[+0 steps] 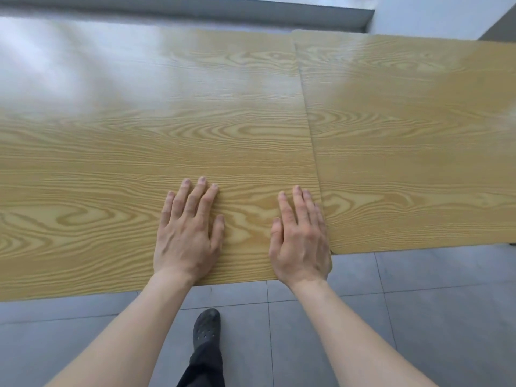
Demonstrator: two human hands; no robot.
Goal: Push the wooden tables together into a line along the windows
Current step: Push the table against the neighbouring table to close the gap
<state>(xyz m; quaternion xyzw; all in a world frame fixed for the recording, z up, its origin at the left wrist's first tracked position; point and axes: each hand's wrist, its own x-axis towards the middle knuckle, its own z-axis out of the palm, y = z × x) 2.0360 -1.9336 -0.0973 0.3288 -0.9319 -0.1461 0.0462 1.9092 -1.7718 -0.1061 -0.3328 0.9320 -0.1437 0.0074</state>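
Two wood-grain tabletops fill the view. The left table [145,141] is the nearer one and the right table [413,141] butts against its right edge, with a thin seam between them. The left table's front edge reaches a little closer to me than the right one's. My left hand [188,233] lies flat, palm down, on the left table near its front edge. My right hand [300,238] lies flat beside it, at that table's front right corner, next to the seam. Neither hand holds anything.
Grey floor tiles [418,317] lie in front of the tables. My foot in a black perforated shoe [206,328] stands just before the table edge. A grey window sill [195,12] and a white wall [435,15] run behind the tables.
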